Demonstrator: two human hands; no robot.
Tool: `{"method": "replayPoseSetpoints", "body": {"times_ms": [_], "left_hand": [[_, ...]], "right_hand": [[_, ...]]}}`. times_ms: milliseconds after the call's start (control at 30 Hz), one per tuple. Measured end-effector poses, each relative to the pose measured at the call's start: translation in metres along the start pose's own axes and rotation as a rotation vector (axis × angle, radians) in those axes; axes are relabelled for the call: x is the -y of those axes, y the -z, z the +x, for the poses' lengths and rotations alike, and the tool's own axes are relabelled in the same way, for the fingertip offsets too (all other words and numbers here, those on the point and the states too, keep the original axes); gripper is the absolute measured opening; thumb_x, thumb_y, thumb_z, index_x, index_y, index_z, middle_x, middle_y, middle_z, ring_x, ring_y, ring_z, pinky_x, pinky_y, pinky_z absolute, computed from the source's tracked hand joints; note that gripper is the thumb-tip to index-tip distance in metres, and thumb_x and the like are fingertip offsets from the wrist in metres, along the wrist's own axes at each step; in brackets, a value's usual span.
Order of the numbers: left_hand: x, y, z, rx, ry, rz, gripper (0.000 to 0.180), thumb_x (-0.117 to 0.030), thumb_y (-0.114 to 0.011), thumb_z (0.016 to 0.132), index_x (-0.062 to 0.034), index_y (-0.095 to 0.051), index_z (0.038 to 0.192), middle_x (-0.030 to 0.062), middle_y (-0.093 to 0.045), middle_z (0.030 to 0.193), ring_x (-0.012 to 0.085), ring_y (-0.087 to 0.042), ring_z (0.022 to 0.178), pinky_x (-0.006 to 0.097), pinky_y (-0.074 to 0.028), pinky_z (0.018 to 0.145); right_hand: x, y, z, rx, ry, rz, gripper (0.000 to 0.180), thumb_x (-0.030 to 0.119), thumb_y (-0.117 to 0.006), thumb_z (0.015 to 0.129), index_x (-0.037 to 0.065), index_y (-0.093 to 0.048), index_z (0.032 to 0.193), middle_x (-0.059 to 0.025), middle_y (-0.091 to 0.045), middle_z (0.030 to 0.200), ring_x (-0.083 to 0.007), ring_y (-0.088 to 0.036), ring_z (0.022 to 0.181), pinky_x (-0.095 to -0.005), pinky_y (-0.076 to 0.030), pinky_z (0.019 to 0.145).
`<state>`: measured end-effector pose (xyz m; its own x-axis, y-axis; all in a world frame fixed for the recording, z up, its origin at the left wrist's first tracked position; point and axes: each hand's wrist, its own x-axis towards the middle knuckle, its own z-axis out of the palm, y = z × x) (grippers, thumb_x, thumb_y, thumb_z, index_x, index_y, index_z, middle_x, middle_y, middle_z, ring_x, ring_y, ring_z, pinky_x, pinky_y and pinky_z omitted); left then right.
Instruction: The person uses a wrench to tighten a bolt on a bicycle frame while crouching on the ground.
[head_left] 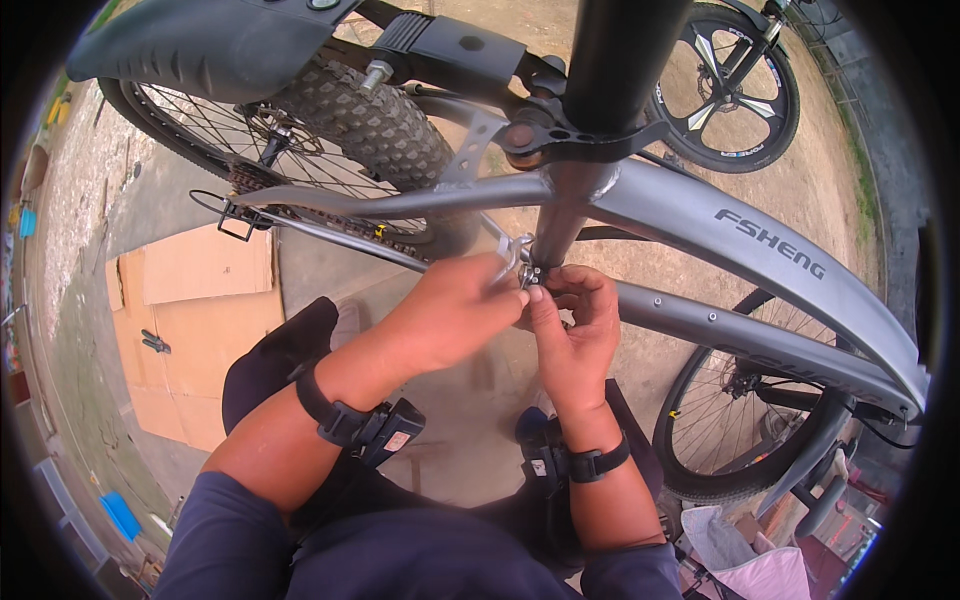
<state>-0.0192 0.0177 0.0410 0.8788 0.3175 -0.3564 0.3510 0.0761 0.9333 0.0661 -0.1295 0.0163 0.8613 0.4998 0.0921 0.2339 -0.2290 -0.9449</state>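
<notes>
A grey bicycle frame [760, 225] stands before me, its saddle end at the upper left. Both my hands meet low on the dark seat tube [562, 205], at a small silver metal fitting [528, 272] with bolts. My left hand [465, 305] is closed, thumb and fingertips at the fitting's left side; a bent silver metal piece [510, 245] rises just above its fingers. My right hand [580, 325] pinches the fitting from the right, thumb up, the other fingers curled. The fingers partly cover the fitting, so its exact kind is hard to tell.
The rear wheel [375, 130] with knobbly tyre and the chain lie to the upper left. A flattened cardboard sheet [190, 370] on the ground bears dark-handled pliers [155, 341]. Another bicycle's wheel [730, 90] shows at the upper right, and a pink-and-white bag [770, 575] lies at the lower right.
</notes>
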Motion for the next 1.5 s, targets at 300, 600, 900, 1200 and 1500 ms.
{"method": "replayPoseSetpoints", "body": {"times_ms": [300, 600, 900, 1200, 1500], "left_hand": [[0.000, 0.002, 0.002, 0.020, -0.011, 0.033, 0.018, -0.017, -0.065, 0.096, -0.0010, -0.059, 0.090, -0.0017, -0.056, 0.074, 0.0026, -0.047, 0.059, 0.024, -0.039, 0.052], [-0.003, -0.001, 0.004, 0.049, 0.071, -0.204, 0.014, -0.015, -0.059, 0.099, -0.0026, -0.057, 0.092, -0.0019, -0.052, 0.068, 0.0052, -0.046, 0.053, 0.024, -0.038, 0.050], [-0.008, 0.000, 0.002, 0.039, 0.009, -0.032, 0.017, -0.016, -0.061, 0.098, -0.0023, -0.055, 0.089, -0.0037, -0.051, 0.069, 0.0023, -0.047, 0.056, 0.024, -0.039, 0.049], [0.008, -0.006, -0.002, -0.002, -0.080, 0.117, 0.021, -0.016, -0.063, 0.097, -0.0017, -0.052, 0.086, -0.0007, -0.057, 0.075, 0.0038, -0.047, 0.058, 0.025, -0.041, 0.050], [0.017, -0.010, -0.004, -0.053, -0.184, 0.180, 0.022, -0.014, -0.065, 0.097, -0.0003, -0.052, 0.087, 0.0032, -0.057, 0.076, 0.0075, -0.046, 0.068, 0.029, -0.043, 0.057]], "right_hand": [[0.000, 0.004, 0.006, 0.087, 0.188, -0.170, 0.031, 0.001, -0.079, 0.077, 0.005, -0.065, 0.104, -0.0112, -0.060, 0.103, -0.0278, -0.062, 0.092, -0.0352, -0.054, 0.077], [-0.004, 0.003, 0.005, 0.060, 0.261, -0.202, 0.027, 0.000, -0.077, 0.081, 0.004, -0.068, 0.106, -0.0090, -0.061, 0.103, -0.0205, -0.058, 0.088, -0.0301, -0.051, 0.073], [0.001, 0.002, 0.009, 0.033, 0.183, -0.136, 0.018, 0.001, -0.075, 0.080, 0.005, -0.071, 0.097, -0.0113, -0.064, 0.093, -0.0276, -0.064, 0.085, -0.0351, -0.053, 0.073], [0.002, 0.005, 0.014, 0.082, 0.250, -0.213, 0.019, -0.001, -0.073, 0.078, 0.005, -0.070, 0.095, -0.0104, -0.064, 0.090, -0.0298, -0.063, 0.082, -0.0378, -0.052, 0.071], [0.003, 0.007, 0.017, 0.119, 0.221, -0.158, 0.016, -0.001, -0.072, 0.081, 0.005, -0.071, 0.096, -0.0103, -0.064, 0.092, -0.0269, -0.064, 0.080, -0.0347, -0.052, 0.070]]}}
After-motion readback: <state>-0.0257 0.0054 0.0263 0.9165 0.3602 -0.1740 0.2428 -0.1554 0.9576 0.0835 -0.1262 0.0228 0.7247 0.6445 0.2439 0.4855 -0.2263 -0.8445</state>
